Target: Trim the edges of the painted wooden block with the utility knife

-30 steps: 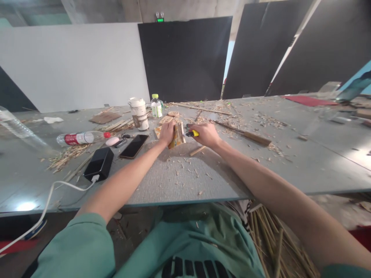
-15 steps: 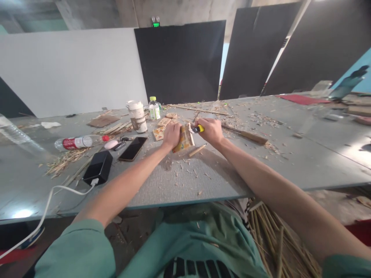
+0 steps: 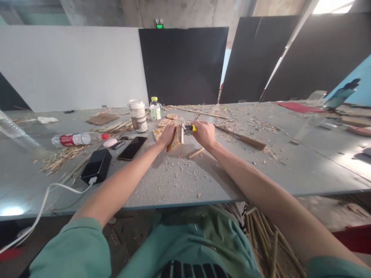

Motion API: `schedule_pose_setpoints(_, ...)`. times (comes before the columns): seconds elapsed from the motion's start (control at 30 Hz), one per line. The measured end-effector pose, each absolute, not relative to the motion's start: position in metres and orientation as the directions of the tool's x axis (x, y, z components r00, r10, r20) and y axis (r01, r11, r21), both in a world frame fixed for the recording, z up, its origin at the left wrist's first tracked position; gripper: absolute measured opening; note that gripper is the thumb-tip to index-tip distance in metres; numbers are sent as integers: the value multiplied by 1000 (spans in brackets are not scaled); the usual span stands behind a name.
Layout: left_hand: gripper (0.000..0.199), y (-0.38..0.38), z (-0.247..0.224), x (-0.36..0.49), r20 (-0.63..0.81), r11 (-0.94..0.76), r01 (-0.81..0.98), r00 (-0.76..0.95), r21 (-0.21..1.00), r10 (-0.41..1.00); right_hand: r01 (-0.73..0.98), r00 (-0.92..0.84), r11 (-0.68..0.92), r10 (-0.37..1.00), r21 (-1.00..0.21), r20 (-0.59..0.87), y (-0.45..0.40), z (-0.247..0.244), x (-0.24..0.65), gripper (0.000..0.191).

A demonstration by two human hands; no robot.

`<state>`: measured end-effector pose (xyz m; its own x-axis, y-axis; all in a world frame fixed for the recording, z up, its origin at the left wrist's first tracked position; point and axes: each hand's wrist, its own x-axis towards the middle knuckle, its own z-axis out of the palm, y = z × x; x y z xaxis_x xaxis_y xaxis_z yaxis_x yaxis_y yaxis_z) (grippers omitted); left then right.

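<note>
My left hand (image 3: pixel 169 134) is wrapped round a small wooden block (image 3: pixel 176 139) with a yellow-brown patterned face, held tilted above the table. My right hand (image 3: pixel 205 133) grips a yellow and black utility knife (image 3: pixel 194 127). Its front end points left at the block's upper right edge; whether the blade touches the wood is too small to tell. Below the hands lies a short wooden stick (image 3: pixel 196 153). Behind my left hand, pale wooden pieces (image 3: pixel 164 122) rest on the table, partly covered by the hand.
Shavings litter the grey table (image 3: pixel 174 185). To the left are a phone (image 3: pixel 132 148), a black box (image 3: pixel 96 166) with a white cable, a lying bottle (image 3: pixel 75 139), a paper cup (image 3: pixel 138 116) and a green-capped bottle (image 3: pixel 155 109). A wooden-handled tool (image 3: pixel 251 141) lies right.
Both hands have shifted slightly left with the block and knife. The block has turned, showing its narrow edge more and its patterned face less.
</note>
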<state>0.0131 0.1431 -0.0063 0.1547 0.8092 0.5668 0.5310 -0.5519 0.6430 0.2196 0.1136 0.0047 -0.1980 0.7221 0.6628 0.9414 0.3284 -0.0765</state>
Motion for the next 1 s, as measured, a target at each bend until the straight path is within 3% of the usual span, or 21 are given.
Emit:
schedule_pose_setpoints(0.47,36,143,-17,7,524,-467,618,102,633,846,924,-277,379,759,-54,589,111,-4,223,25)
schedule_pose_setpoints(1.0,39,141,-17,6,578,-445,687,44,575,815,931,-297,364,767,-5,568,107,0,231,29)
